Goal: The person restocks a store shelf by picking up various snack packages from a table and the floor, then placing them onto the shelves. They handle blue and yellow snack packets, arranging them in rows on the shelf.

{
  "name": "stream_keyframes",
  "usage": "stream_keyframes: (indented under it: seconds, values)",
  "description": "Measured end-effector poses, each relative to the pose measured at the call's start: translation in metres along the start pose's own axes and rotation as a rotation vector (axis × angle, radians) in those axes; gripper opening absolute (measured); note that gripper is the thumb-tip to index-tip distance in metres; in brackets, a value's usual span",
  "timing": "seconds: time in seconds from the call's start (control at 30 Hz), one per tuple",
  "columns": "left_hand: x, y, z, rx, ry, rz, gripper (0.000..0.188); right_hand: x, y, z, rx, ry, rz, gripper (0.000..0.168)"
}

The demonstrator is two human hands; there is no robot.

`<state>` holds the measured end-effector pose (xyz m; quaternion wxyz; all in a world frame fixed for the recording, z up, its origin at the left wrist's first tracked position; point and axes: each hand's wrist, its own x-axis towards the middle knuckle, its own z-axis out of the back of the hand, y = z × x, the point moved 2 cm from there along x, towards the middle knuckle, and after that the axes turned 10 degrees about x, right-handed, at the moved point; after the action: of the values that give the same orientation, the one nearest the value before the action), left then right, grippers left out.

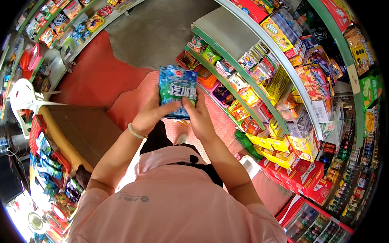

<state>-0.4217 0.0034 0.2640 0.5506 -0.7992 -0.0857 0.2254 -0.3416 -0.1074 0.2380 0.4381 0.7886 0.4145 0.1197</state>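
Observation:
Several blue and green candy packets (178, 85), stacked front to back, are held upright at chest height. My left hand (153, 110), with a pale bead bracelet (136, 131) at its wrist, grips the stack from the left side, its thumb across the lower front. From the right side my right hand (199, 117) grips the same stack, thumb on the front. The fingers behind the packets are mostly hidden. Below the stack, a small part of something white and orange shows.
Shelves of packaged snacks (228, 71) curve along the right, above red and yellow cartons (305, 178). More snack shelves (72, 24) stand at upper left. A white plastic stool (25, 93) and a red basket (38, 129) with blue packets (50, 164) are at the left.

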Motion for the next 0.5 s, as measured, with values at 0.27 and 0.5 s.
stream_keyframes:
  seconds: [0.27, 0.5]
  values:
    - [0.130, 0.013, 0.043, 0.364, 0.306, 0.087, 0.078, 0.116, 0.042, 0.081, -0.458, -0.084, 0.154, 0.094]
    - [0.250, 0.028, 0.032, 0.377, 0.542, -0.081, 0.086, 0.231, 0.106, 0.112, -0.900, 0.257, -0.371, 0.087]
